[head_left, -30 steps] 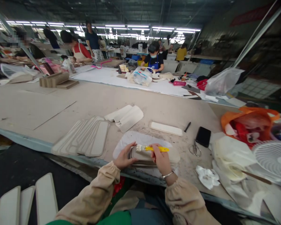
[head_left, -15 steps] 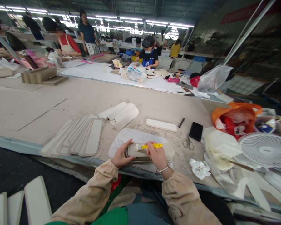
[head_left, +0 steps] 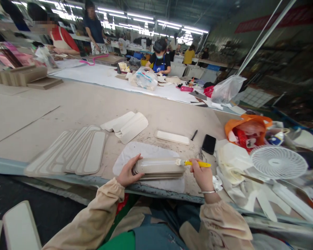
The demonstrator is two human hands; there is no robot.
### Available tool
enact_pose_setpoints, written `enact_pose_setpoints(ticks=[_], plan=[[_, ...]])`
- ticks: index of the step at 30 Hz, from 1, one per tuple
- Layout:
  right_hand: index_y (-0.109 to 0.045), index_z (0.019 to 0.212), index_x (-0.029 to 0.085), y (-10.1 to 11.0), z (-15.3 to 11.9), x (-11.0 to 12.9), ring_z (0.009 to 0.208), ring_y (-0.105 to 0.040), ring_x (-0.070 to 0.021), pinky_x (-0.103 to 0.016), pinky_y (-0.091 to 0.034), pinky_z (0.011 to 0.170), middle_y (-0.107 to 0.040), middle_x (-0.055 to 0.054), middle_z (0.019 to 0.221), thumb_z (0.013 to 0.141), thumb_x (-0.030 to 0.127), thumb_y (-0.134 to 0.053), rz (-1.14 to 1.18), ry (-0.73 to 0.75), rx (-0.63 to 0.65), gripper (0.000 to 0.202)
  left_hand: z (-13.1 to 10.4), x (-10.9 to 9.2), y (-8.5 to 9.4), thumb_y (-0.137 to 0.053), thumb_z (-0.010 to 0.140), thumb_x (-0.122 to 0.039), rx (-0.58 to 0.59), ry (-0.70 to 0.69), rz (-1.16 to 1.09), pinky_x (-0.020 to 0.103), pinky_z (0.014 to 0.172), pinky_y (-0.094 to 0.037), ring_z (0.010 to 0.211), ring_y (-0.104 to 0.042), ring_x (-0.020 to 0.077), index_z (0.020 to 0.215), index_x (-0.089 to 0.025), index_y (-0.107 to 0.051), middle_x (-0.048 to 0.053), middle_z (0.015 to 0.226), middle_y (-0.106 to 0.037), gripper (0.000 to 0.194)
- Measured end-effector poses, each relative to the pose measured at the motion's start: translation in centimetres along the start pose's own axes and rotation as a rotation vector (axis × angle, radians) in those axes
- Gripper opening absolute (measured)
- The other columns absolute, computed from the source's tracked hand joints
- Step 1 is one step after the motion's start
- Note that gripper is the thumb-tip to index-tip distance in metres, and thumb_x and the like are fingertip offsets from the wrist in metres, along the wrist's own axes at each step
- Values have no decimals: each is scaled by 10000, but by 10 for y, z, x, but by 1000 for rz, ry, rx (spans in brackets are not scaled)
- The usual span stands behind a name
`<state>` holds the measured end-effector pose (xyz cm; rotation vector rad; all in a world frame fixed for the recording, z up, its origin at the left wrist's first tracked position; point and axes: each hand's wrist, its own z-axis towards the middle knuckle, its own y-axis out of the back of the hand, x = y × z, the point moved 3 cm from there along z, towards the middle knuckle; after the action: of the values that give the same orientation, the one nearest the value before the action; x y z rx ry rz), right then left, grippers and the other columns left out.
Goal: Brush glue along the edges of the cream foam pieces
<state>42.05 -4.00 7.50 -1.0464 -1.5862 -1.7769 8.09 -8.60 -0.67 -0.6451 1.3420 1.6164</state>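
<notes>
My right hand (head_left: 202, 175) is closed round the yellow handle of a brush (head_left: 195, 163). The brush's pale bristles rest at the right end of the top panel of a stack of rounded grey-beige panels (head_left: 159, 166). A whitish wet streak runs along that panel. At the stack's left end, my left hand (head_left: 129, 171) grips the panels' edge between thumb and fingers. Under the stack lies a white sheet (head_left: 122, 156). Fanned panels with cream faces (head_left: 95, 152) lie to the left, and cream strips (head_left: 133, 126) sit behind.
A single panel (head_left: 172, 136), a black phone (head_left: 209, 144), scissors (head_left: 200, 155) and a dark tool (head_left: 194, 135) lie right of centre. Farther right are a white fan (head_left: 279, 162) and an orange bag (head_left: 246, 130). A person in a blue apron (head_left: 159, 64) works across the table.
My right hand has moved the brush rightward along the top panel, leaving a whitish streak. My left hand still holds the stack's left end. The view has shifted slightly.
</notes>
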Motion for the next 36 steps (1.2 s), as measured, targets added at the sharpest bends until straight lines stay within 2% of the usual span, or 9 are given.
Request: enact_pose_setpoints(ticks=[3,5,8,11,14,17,21,32,36], plan=[[-617,658,204,4,-6,4,541,-568,-193,-317,-419,603,-580,-7,512,822,523,-485,-34,1,-59,382,-2,4,-2,-706,763,-329,-21,-30,-4,494,1106,-388,1259,-525,305,1480,-185,-333,147,1352,-558,821],[-648,759,199,-6,-14,11,506,-534,-178,-301,-401,545,-572,6,522,835,534,-499,74,-9,-42,374,-2,5,-2,-706,765,-334,-31,-46,-12,502,1105,-389,1259,-523,310,1479,-183,-332,155,1351,-556,819],[-642,877,197,-39,-30,29,420,-432,-135,-268,-337,433,-533,34,512,847,547,-517,388,-36,124,372,-3,5,-2,-715,763,-347,-25,-61,-32,507,1097,-395,1252,-526,313,1485,-182,-314,160,1344,-554,842],[-620,860,190,-82,-47,49,388,-378,-104,-238,-295,394,-497,53,486,838,568,-533,589,-79,300,388,-3,7,-2,-725,760,-360,-19,-66,-52,508,1085,-407,1235,-538,311,1491,-186,-297,159,1337,-554,865],[-612,854,173,-116,-56,59,368,-358,-87,-218,-267,380,-486,61,467,826,600,-529,630,-99,415,436,-3,8,-3,-730,757,-376,-24,-63,-77,501,1067,-428,1216,-554,312,1491,-180,-297,163,1329,-555,875],[-613,847,168,-129,-58,58,362,-356,-85,-215,-260,379,-485,60,450,832,612,-511,589,-78,460,456,-2,8,-4,-732,753,-381,-27,-68,-82,495,1055,-441,1212,-558,315,1490,-173,-300,163,1319,-562,880],[-627,822,177,-112,-51,47,378,-386,-99,-226,-279,391,-494,53,448,855,574,-491,469,-26,393,421,-1,3,-2,-720,764,-365,-26,-90,-33,496,1049,-448,1200,-567,308,1486,-178,-315,154,1299,-580,849],[-664,831,181,-10,-17,-9,412,-461,-128,-249,-354,442,-521,44,474,846,553,-507,185,-39,146,404,-1,5,0,-690,790,-354,0,-74,45,475,1068,-437,1228,-554,292,1496,-193,-299,142,1320,-576,822],[-655,784,186,19,-10,-17,443,-500,-145,-263,-393,491,-527,36,476,848,553,-503,63,-22,56,402,-1,8,0,-683,796,-352,0,-77,60,480,1075,-429,1233,-549,291,1488,-192,-307,145,1323,-573,804]])
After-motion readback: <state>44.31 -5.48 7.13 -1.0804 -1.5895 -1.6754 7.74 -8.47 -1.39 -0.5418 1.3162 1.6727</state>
